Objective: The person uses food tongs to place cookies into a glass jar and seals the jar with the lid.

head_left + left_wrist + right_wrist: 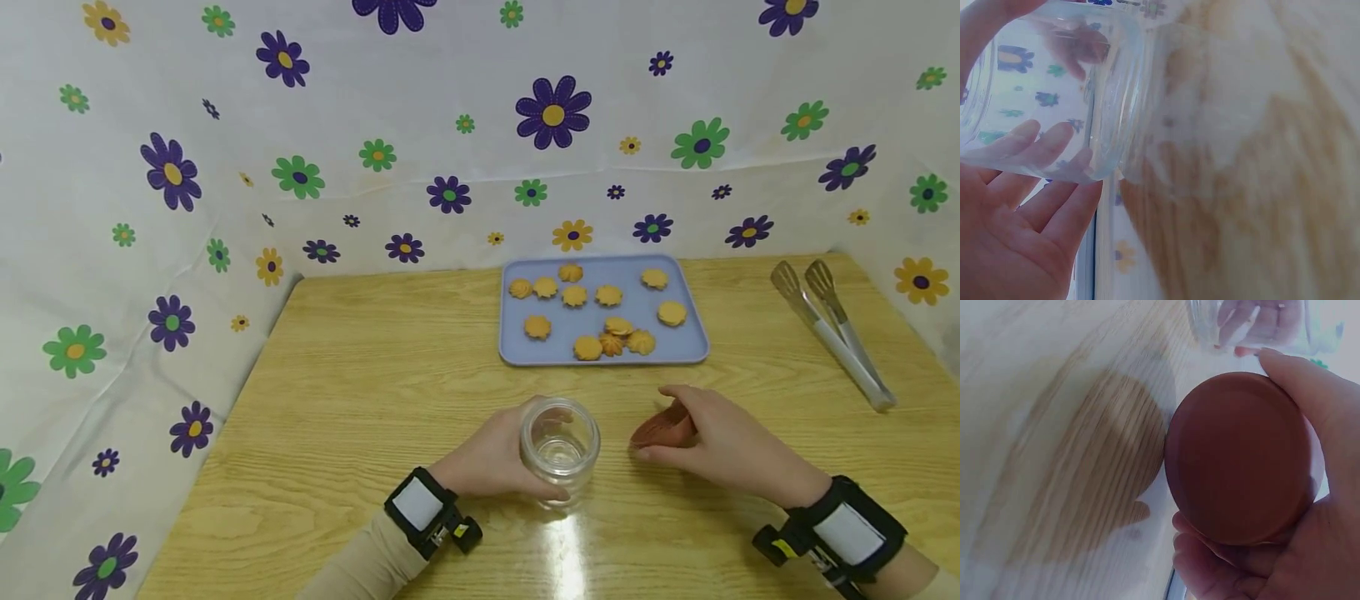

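My left hand (487, 457) grips a clear glass jar (561, 475) from its left side, thumb in front and fingers behind. The jar stands upright with an open mouth and nothing inside. In the left wrist view, fingers show through the jar's glass (1047, 94). To the right of the jar, my right hand (731, 442) holds a round reddish-brown lid (663, 429) by its edge, tilted up on its side. The right wrist view shows the lid's smooth flat face (1238, 459), its lower edge close over the table.
A blue tray (517, 350) with several golden cookies (574, 296) lies behind the jar. Metal tongs (840, 337) rest at the right of the wooden table (337, 375). A flower-patterned cloth (465, 58) hangs behind and along both sides.
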